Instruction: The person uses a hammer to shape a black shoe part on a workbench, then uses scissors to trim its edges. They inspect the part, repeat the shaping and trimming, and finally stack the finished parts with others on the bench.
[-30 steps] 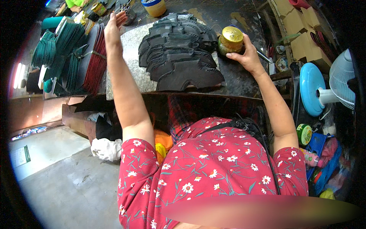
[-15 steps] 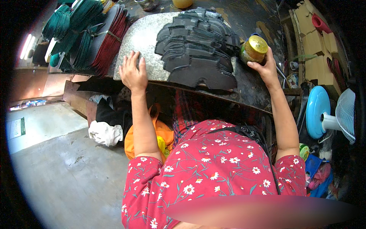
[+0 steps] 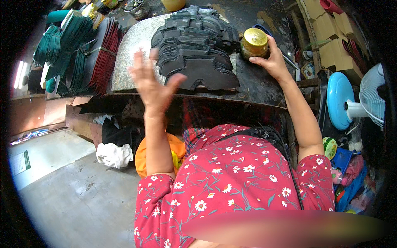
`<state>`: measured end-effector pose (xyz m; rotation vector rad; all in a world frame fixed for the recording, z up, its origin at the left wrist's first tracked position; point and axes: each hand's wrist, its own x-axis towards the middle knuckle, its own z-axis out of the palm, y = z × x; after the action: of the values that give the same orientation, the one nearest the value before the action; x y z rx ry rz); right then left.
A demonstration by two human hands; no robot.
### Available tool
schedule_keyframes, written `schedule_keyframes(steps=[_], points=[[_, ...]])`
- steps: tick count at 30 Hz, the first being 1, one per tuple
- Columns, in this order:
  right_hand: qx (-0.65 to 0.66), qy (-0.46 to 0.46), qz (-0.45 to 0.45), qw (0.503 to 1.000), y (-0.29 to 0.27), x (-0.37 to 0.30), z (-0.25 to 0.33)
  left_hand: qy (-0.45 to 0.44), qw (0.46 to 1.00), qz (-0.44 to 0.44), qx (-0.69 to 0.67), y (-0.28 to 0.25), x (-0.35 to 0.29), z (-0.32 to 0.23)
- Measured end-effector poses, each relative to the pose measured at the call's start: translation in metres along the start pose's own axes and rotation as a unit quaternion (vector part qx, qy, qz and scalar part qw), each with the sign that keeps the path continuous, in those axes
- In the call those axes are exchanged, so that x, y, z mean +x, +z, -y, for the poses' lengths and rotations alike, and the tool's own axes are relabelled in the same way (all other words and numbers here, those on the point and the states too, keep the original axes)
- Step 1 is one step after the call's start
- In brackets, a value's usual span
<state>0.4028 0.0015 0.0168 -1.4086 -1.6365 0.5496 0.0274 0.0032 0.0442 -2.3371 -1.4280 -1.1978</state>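
Note:
My right hand (image 3: 271,62) is wrapped round a jar (image 3: 254,43) with a gold lid, on the right of the dark worktable. A fanned stack of black shaped sheet pieces (image 3: 200,68) lies in the middle, overlapping row on row. Beneath part of them is a pale speckled board (image 3: 128,58) with rounded corners. My left hand (image 3: 153,80), slightly blurred, is raised at the near edge of that board, left of the stack. Its fingers are spread and it holds nothing.
Bundles of green pieces (image 3: 68,45) and tied dark red pieces (image 3: 105,58) stand at the table's left. A yellow tub (image 3: 173,4) and a bowl (image 3: 136,9) sit at the back. At the right are a blue and white fan (image 3: 341,101) and brown cardboard pieces (image 3: 326,35).
My left hand has lifted off the speckled board and moved right, toward the black pieces, fingers spread. My right hand still grips the jar. The whole view has shifted somewhat.

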Motion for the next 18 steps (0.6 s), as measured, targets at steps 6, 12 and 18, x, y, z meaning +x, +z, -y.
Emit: schedule_keyframes(steps=[6, 12, 18], points=[[-0.085, -0.066, -0.023, 0.994, -0.002, -0.008, 0.016, 0.056, 0.981, 0.183, 0.038, 0.040, 0.009, -0.071], [-0.087, -0.065, 0.022, 0.994, 0.005, -0.012, 0.019, 0.033, 0.982, 0.160, 0.093, 0.064, 0.026, -0.054], [-0.112, -0.111, 0.043, 0.987, -0.004, -0.010, 0.017, 0.013, 0.984, 0.132, 0.118, 0.070, 0.035, -0.045]])
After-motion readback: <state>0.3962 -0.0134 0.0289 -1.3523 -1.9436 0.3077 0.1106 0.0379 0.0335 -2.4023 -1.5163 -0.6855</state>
